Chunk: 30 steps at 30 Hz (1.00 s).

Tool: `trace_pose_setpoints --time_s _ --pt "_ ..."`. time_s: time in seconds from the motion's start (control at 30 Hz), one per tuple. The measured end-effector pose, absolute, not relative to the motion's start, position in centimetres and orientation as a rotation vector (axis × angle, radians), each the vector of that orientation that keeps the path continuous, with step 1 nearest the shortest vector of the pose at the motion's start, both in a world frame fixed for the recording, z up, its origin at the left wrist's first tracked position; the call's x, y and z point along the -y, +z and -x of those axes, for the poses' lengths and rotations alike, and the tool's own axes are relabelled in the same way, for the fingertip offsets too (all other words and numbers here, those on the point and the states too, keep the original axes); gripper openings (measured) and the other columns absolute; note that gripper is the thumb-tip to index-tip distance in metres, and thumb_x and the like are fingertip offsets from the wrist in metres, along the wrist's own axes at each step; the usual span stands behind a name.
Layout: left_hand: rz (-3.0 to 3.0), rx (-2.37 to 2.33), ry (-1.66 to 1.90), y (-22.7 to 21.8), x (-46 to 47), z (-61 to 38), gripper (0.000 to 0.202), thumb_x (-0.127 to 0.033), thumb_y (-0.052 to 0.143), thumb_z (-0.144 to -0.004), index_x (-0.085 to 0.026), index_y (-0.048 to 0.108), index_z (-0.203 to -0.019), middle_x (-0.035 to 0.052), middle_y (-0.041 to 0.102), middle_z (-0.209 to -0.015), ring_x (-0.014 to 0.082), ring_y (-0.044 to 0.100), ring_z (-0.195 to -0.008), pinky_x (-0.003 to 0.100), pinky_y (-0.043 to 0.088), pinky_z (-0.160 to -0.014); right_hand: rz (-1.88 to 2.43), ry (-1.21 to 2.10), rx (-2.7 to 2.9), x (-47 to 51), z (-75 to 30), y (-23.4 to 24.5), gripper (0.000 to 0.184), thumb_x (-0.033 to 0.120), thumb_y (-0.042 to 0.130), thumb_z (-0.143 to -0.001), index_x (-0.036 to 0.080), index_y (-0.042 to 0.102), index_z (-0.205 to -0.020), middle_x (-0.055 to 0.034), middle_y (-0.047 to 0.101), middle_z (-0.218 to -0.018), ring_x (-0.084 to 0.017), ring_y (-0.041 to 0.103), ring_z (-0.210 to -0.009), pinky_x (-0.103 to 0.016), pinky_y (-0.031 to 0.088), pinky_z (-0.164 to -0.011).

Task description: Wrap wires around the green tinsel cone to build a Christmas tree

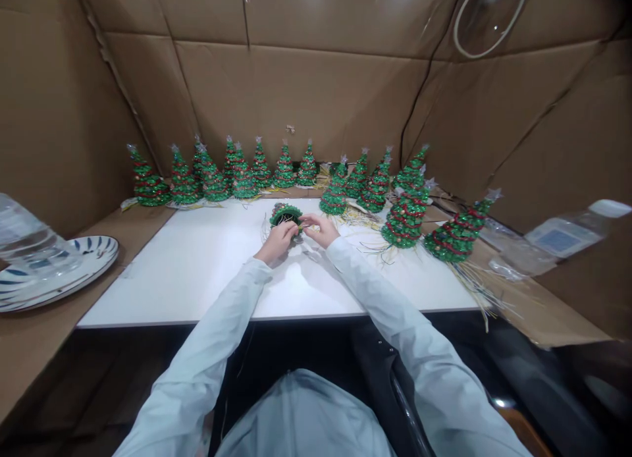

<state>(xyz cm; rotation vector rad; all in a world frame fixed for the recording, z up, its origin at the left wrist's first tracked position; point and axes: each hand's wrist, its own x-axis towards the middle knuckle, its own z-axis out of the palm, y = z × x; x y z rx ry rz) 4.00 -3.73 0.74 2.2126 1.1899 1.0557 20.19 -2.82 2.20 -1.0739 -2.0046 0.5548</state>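
A small beaded Christmas tree (pixel 277 215) lies tipped over on the white board, its dark hollow base facing me. Thin wires come out of that base. My left hand (pixel 279 241) is closed in a pinch on the wires just in front of the opening. Right beside it, my right hand (pixel 322 231) also pinches at the wires, its fingertips nearly touching those of the left. Between the fingertips a small yellow-green bit shows, too small to name. The tree's tip is hidden behind its base.
Several finished-looking beaded trees (pixel 212 180) stand along the back, and more stand at the right (pixel 405 213) with loose wires around them. A patterned plate (pixel 103 246) holding a clear plastic bottle (pixel 29 236) is at the left. Another bottle (pixel 563 236) lies at the right. Cardboard walls (pixel 316 81) surround the white board (pixel 197 259).
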Motion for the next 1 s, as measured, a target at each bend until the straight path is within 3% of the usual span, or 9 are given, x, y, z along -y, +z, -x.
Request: trace_pose_setpoints --time_s 0.17,0.43,1.0 --pt "-2.162 -1.183 1.013 1.0 3.9 -3.8 0.026 -0.031 0.033 -0.084 -0.018 0.048 -0.068 -0.0003 0.051 -0.067 0.0132 0.046 -0.068 0.026 0.035 -0.066 1.001 0.832 1.746 2.5 -19.8 1.5 0.016 0.015 0.053 -0.066 0.016 0.067 -0.075 -0.0026 0.068 -0.072 -0.014 0.064 -0.068 -0.028 0.051 -0.071" --pt "-2.15 -1.182 0.994 1.0 3.9 -3.7 0.026 -0.032 0.033 -0.084 -0.018 0.047 -0.067 0.0005 0.05 -0.066 0.0138 0.046 -0.068 0.026 0.037 -0.065 0.976 0.886 1.597 2.7 -19.1 0.8 0.014 0.024 0.06 -0.062 0.017 0.066 -0.073 -0.0018 0.067 -0.069 -0.013 0.061 -0.06 -0.028 0.053 -0.064" --pt "-2.267 -1.245 0.985 0.7 4.1 -4.2 0.027 -0.032 0.032 -0.086 -0.019 0.051 -0.071 0.0022 0.054 -0.071 0.0154 0.049 -0.073 0.029 0.04 -0.073 1.056 0.865 1.483 3.1 -18.9 0.8 0.012 0.021 0.061 -0.058 0.016 0.066 -0.068 -0.0022 0.067 -0.066 -0.013 0.06 -0.059 -0.028 0.052 -0.064"
